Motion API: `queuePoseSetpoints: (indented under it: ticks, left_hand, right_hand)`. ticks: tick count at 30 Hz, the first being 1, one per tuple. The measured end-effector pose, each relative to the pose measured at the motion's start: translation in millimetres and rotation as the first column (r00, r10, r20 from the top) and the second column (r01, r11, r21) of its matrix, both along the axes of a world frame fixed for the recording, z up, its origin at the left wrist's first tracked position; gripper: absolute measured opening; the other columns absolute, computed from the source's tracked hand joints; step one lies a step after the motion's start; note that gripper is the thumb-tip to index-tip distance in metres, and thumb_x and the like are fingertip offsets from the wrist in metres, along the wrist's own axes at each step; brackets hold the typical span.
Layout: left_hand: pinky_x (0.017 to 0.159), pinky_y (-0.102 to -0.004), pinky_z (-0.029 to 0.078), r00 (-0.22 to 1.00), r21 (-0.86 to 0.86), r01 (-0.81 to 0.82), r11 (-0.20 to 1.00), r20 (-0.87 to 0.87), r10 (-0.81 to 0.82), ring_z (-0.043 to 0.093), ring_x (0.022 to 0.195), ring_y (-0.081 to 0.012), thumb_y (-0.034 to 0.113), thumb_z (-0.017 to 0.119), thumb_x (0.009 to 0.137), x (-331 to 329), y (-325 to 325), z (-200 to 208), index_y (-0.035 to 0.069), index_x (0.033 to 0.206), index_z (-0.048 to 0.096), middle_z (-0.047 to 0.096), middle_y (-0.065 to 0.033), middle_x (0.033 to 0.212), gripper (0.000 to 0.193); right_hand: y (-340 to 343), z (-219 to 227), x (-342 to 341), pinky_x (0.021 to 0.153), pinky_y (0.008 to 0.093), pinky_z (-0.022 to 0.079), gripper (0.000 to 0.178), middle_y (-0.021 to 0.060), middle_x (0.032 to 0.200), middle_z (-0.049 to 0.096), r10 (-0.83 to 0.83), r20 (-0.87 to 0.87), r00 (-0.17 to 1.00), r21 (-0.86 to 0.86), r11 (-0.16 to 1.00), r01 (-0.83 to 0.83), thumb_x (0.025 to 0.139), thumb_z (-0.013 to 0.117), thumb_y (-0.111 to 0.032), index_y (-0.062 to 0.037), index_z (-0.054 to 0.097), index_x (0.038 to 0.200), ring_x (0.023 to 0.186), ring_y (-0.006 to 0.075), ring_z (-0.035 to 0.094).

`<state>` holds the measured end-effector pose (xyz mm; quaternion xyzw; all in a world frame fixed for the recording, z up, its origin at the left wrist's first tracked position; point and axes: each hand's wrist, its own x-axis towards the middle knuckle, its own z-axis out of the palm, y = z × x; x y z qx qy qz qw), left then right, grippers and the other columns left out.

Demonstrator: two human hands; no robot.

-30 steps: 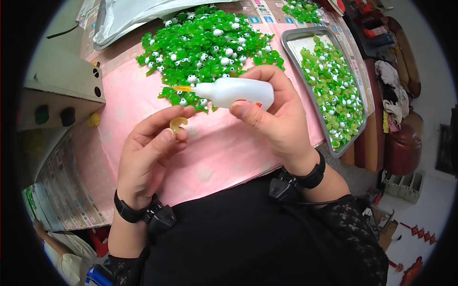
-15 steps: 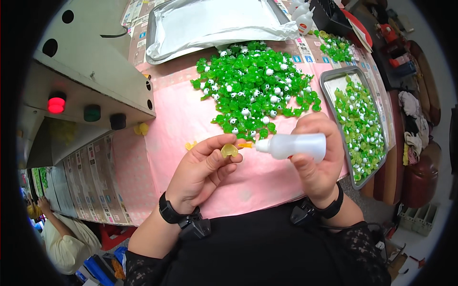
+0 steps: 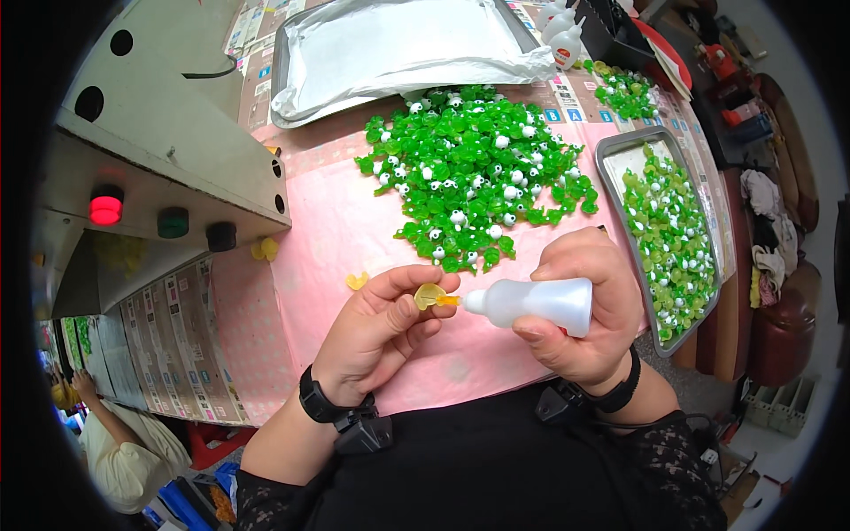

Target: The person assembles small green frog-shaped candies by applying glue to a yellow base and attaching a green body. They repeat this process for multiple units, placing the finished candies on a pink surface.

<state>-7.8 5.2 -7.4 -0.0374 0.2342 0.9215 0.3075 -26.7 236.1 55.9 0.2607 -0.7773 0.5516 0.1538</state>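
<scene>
Between the thumb and fingers of my left hand point(image 3: 382, 320) is a small translucent yellow cup-shaped piece point(image 3: 428, 294). My right hand point(image 3: 591, 310) is wrapped round a white squeeze bottle point(image 3: 538, 305), tilted on its side. Its orange nozzle tip point(image 3: 448, 301) points left and meets the yellow piece; whether any liquid comes out is too small to tell. Just beyond my hands, a large heap of green plastic pieces with white balls point(image 3: 478, 173) lies on the pink cloth point(image 3: 323, 221). A loose yellow piece point(image 3: 357, 280) rests left of my left hand's fingers.
A paper-lined tray point(image 3: 407, 53) stands at the back. To the right is a metal tray point(image 3: 611, 155) of green and yellow pieces. A machine point(image 3: 168, 168) with a lit red button juts in at left. More white bottles point(image 3: 564, 42) stand far right. Another person's arm point(image 3: 99, 396) shows far left.
The bottle has come left and slightly down, so its orange tip now reaches the yellow piece. My left hand has shifted a little nearer to me and turned the piece.
</scene>
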Motion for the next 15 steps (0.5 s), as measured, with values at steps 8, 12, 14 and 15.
queuePoseSetpoints:
  ticks: [8,12,14,15]
  left_hand:
    - [0.088,-0.0254,0.055,1.000,-0.013,-0.004,1.000,0.007,0.004,0.064,0.107,-0.0203,0.010,0.056,0.096,-0.1,0.3,0.0,0.005,0.125,0.055,0.059,-0.0125,0.126,0.030]
    - [0.087,-0.0252,0.055,1.000,-0.020,-0.003,1.000,0.009,0.003,0.064,0.106,-0.0199,0.009,0.056,0.096,-0.2,-0.4,-1.6,0.005,0.125,0.056,0.060,-0.0125,0.126,0.029]
    - [0.087,-0.0251,0.056,1.000,-0.019,-0.002,1.000,0.006,0.003,0.064,0.106,-0.0196,0.009,0.056,0.096,-0.5,-0.3,-0.9,0.005,0.125,0.056,0.060,-0.0127,0.126,0.029]
    - [0.086,-0.0250,0.056,1.000,-0.021,-0.004,1.000,0.010,0.004,0.064,0.105,-0.0195,0.010,0.056,0.096,-0.3,-0.2,-0.6,0.005,0.124,0.056,0.060,-0.0129,0.125,0.029]
  right_hand:
    - [-2.9,2.7,-1.0,0.064,0.0314,0.048,0.034,0.0092,0.083,0.062,0.015,-0.016,1.000,0.001,1.000,-0.015,0.072,0.083,-0.014,-0.0023,0.061,0.094,0.073,0.0222,0.059]
    - [-3.4,2.7,-1.9,0.064,0.0314,0.048,0.033,0.0094,0.083,0.062,0.009,-0.022,1.000,0.010,1.000,-0.009,0.071,0.083,-0.013,-0.0019,0.061,0.094,0.073,0.0224,0.059]
    - [-2.7,2.7,-1.9,0.064,0.0314,0.048,0.033,0.0096,0.083,0.062,-0.001,-0.020,1.000,0.007,1.000,0.001,0.072,0.083,-0.013,-0.0019,0.061,0.094,0.073,0.0224,0.059]
    - [-2.3,2.7,-1.7,0.064,0.0314,0.048,0.033,0.0097,0.083,0.062,-0.006,-0.019,1.000,0.006,1.000,0.006,0.072,0.083,-0.013,-0.0019,0.061,0.094,0.073,0.0225,0.059]
